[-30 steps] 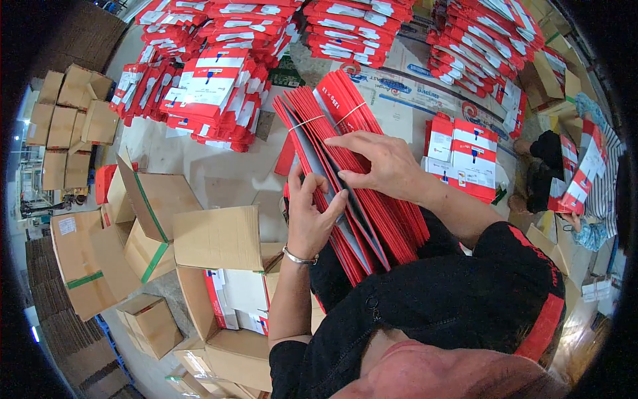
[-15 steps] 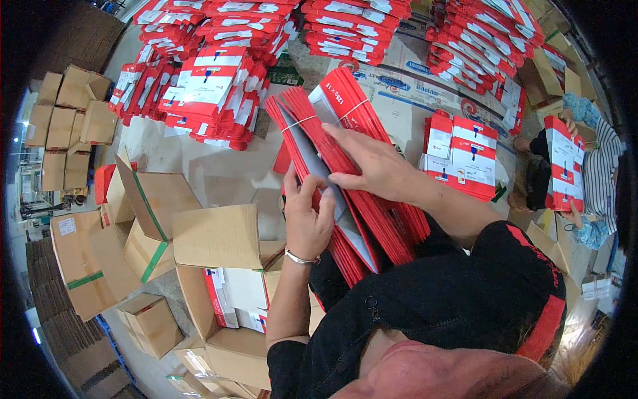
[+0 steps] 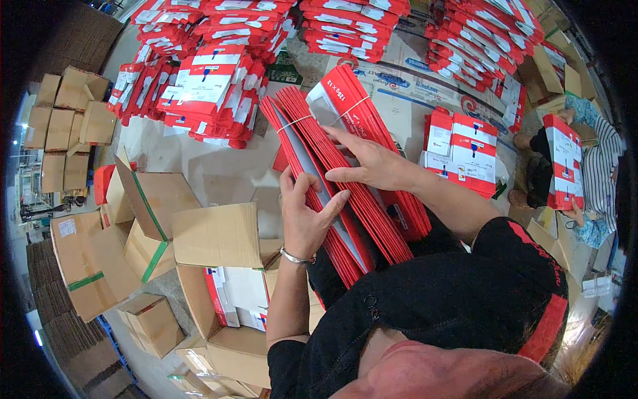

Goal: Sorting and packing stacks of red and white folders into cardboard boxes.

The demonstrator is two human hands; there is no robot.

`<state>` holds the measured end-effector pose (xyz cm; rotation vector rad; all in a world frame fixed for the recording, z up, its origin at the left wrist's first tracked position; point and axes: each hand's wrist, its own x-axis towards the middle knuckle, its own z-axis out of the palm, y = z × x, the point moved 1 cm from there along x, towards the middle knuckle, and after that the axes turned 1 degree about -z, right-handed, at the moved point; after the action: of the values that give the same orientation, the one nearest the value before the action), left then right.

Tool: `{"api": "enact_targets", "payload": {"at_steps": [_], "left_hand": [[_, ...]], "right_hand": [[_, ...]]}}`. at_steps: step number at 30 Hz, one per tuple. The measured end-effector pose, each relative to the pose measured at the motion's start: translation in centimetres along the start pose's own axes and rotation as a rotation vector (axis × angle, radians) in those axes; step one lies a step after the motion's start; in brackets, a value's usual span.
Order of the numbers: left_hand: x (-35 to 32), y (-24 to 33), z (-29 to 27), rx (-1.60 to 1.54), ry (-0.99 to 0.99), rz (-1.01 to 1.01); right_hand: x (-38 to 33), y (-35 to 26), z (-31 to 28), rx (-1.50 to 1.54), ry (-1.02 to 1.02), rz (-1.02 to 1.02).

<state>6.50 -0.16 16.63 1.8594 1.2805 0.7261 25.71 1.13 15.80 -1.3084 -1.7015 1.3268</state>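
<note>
A bundle of flattened red-and-white cartons (image 3: 372, 223) stands on edge across my lap, its far end tied with a pale band. The bundle is split by a gap along its length, where a grey-white panel shows. My left hand (image 3: 306, 213) grips the bundle's left side, fingers curled over the edge and thumb apart, pointing across the gap. On the right part of the bundle rests my right hand (image 3: 372, 159), with its thumb and fingers around the upper edges. Just behind and to the right leans a second banded bundle (image 3: 349, 96), partly hidden by my right hand and forearm.
Tall piles of flattened red cartons (image 3: 206, 86) line the far side. A smaller stack (image 3: 472, 156) lies to the right. Open brown boxes (image 3: 216, 233) stand on the left, one holding red-and-white cartons. At far right a co-worker (image 3: 601, 173) holds another red bundle (image 3: 563, 159).
The bundle has shifted slightly left and toward me, and more of the second bundle shows. My left thumb has spread away from its fingers. My right hand has moved little.
</note>
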Motion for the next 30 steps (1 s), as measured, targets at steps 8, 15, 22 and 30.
{"api": "enact_targets", "payload": {"at_steps": [8, 15, 22, 30], "left_hand": [[-0.1, -0.2, 0.1, -0.119, -0.027, -0.046], [-0.3, -0.7, -0.1, -0.201, -0.046, -0.048], [-1.2, -1.2, 0.2, -0.203, 0.069, -0.044], [-0.9, 1.0, -0.1, 0.1, 0.023, 0.031]], "right_hand": [[0.0, 0.4, 0.1, -0.067, 0.034, -0.088], [-0.2, 0.3, 0.1, -0.084, 0.048, -0.073], [-0.1, 1.0, 0.0, -0.165, 0.093, -0.118], [-0.5, 0.1, 0.2, -0.134, 0.028, -0.02]]}}
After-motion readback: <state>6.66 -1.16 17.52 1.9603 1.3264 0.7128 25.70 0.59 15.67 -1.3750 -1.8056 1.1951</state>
